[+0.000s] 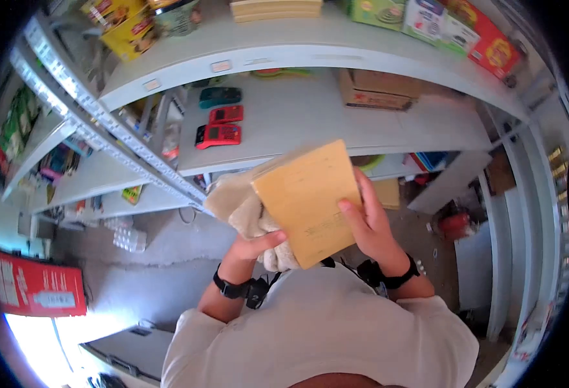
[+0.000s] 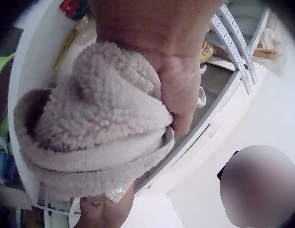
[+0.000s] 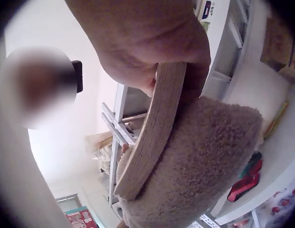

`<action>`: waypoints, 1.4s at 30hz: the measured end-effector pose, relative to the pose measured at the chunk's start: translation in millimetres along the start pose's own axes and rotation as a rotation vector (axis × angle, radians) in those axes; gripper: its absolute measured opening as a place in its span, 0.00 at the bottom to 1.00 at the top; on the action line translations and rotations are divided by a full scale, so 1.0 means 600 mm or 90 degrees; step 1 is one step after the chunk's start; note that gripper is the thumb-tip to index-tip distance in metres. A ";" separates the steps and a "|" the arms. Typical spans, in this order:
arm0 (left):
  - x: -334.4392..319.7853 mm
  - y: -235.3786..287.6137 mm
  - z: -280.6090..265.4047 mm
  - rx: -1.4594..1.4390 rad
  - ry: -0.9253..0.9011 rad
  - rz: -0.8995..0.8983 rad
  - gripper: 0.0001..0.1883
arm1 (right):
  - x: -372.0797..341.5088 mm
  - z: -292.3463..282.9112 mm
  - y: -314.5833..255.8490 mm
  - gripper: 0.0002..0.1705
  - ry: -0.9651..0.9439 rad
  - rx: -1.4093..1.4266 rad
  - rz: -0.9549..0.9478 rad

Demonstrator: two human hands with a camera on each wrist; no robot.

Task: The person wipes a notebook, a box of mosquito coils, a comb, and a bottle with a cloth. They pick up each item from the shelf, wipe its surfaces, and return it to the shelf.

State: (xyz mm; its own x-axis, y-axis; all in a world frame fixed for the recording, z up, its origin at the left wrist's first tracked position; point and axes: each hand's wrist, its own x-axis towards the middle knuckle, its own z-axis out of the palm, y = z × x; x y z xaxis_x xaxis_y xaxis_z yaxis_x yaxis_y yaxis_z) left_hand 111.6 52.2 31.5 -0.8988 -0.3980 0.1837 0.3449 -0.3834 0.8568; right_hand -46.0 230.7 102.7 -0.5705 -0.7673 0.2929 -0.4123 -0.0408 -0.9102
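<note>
A thick stack of yellow paper (image 1: 310, 204) is held tilted in front of the chest. My right hand (image 1: 373, 226) grips its right side, thumb on the face and fingers behind. In the right wrist view the layered edge of the stack (image 3: 159, 123) lies against a fluffy beige cloth (image 3: 199, 161). My left hand (image 1: 253, 247) holds that folded cloth (image 1: 249, 216), its thumb at the lower left edge of the paper. The left wrist view shows the cloth's thick folds (image 2: 100, 104) beside the left hand (image 2: 178, 90); its fingers are mostly hidden.
Ahead stands a grey metal shelf (image 1: 284, 123) bearing red card terminals (image 1: 223, 134), a teal one (image 1: 220, 97) and a cardboard box (image 1: 378, 90). The shelf above holds yellow packets (image 1: 126, 29) and more yellow paper (image 1: 276, 10). A clear plastic tray (image 1: 129, 239) lies on the floor at left.
</note>
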 end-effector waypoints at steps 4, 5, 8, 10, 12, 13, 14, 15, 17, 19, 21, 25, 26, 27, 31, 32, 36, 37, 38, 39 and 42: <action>-0.015 -0.009 -0.008 -0.053 -0.031 -0.025 0.43 | -0.014 0.011 -0.003 0.33 -0.023 -0.029 0.002; -0.021 -0.010 -0.002 -0.053 -0.002 -0.051 0.42 | -0.020 0.013 0.001 0.33 -0.018 -0.027 -0.008; -0.024 0.009 0.038 -0.044 0.087 -0.086 0.39 | -0.033 0.011 -0.021 0.33 -0.011 0.012 0.029; -0.018 0.014 0.054 -0.035 0.118 -0.064 0.38 | -0.046 0.004 -0.025 0.32 -0.009 0.088 0.017; -0.010 0.007 0.051 -0.118 0.130 -0.074 0.36 | -0.051 -0.016 -0.018 0.30 -0.015 0.200 -0.060; -0.004 0.003 0.053 -0.160 0.134 -0.078 0.36 | -0.023 -0.067 -0.029 0.27 -0.146 -0.115 -0.229; 0.000 0.001 0.055 -0.196 0.112 -0.087 0.35 | -0.023 -0.082 -0.039 0.28 -0.152 -0.126 -0.238; 0.004 0.002 0.058 -0.231 0.091 -0.094 0.35 | -0.022 -0.094 -0.045 0.28 -0.158 -0.135 -0.247; 0.010 0.004 0.069 -0.282 0.061 -0.132 0.35 | -0.011 -0.116 -0.033 0.32 -0.122 -0.292 -0.362; 0.024 0.003 0.091 -0.249 0.046 -0.158 0.36 | 0.002 -0.132 -0.046 0.31 -0.156 -0.418 -0.452; 0.041 -0.002 0.116 -0.229 0.028 -0.176 0.35 | 0.020 -0.145 -0.054 0.28 -0.163 -0.482 -0.535; 0.079 0.000 0.143 -0.271 0.048 -0.221 0.34 | 0.059 -0.212 -0.038 0.24 -0.162 -0.541 -0.626; 0.084 0.002 0.150 -0.286 0.069 -0.231 0.34 | 0.065 -0.230 -0.039 0.23 -0.130 -0.550 -0.634; 0.089 0.006 0.156 -0.301 0.092 -0.239 0.34 | 0.073 -0.250 -0.041 0.23 -0.100 -0.558 -0.643; 0.109 0.024 0.178 -0.262 0.110 -0.121 0.31 | 0.115 -0.340 -0.058 0.24 0.103 -0.562 -0.609; 0.115 0.026 0.182 -0.243 0.120 -0.105 0.31 | 0.132 -0.358 -0.069 0.24 0.151 -0.576 -0.597; 0.133 0.029 0.209 -0.182 0.176 -0.069 0.31 | 0.213 -0.416 -0.069 0.28 0.273 -0.760 -0.452; 0.138 0.026 0.215 -0.170 0.190 -0.066 0.31 | 0.237 -0.420 -0.064 0.29 0.269 -0.764 -0.457; 0.142 0.021 0.216 -0.159 0.204 -0.062 0.30 | 0.262 -0.428 -0.050 0.28 0.274 -0.795 -0.467; 0.145 0.014 0.215 -0.148 0.218 -0.057 0.30 | 0.289 -0.434 -0.031 0.28 0.280 -0.824 -0.478; 0.154 -0.001 0.213 -0.156 0.250 -0.049 0.29 | 0.346 -0.441 0.006 0.28 0.282 -0.844 -0.466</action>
State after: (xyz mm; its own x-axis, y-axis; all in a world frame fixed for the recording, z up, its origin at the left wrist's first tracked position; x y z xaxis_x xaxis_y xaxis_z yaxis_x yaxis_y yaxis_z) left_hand -6.4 122.1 109.4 -0.7706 -0.6273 -0.1129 0.3768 -0.5912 0.7131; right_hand -353.8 240.3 237.7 -0.0329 -0.5825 0.8122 -0.8490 0.4451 0.2848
